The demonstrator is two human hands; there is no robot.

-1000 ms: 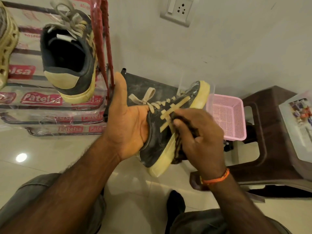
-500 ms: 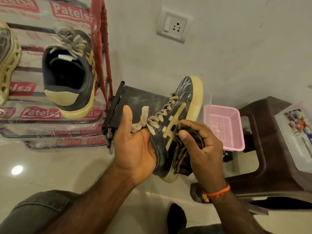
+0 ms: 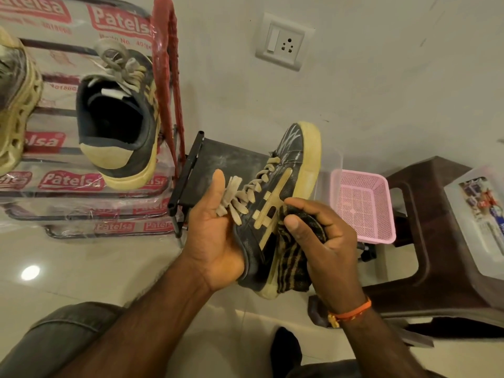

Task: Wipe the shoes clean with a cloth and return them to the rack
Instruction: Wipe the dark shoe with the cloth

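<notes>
Tilted more upright now, sneaker (image 3: 275, 203) in left hand (image 3: 215, 241); right hand (image 3: 324, 236) presses cloth (image 3: 291, 257).

We count three shoes: one dark sneaker (image 3: 283, 186) at frame centre, its mate (image 3: 120, 118) on the rack upper left, one yellow-soled shoe (image 3: 16, 105) at the left edge. One striped cloth (image 3: 294, 257), one pink basket (image 3: 362, 205), two hands.

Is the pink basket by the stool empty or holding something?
Empty, as far as it shows. The pink basket shows only its own bare mesh floor and walls; the right hand hides its near left corner.
</notes>
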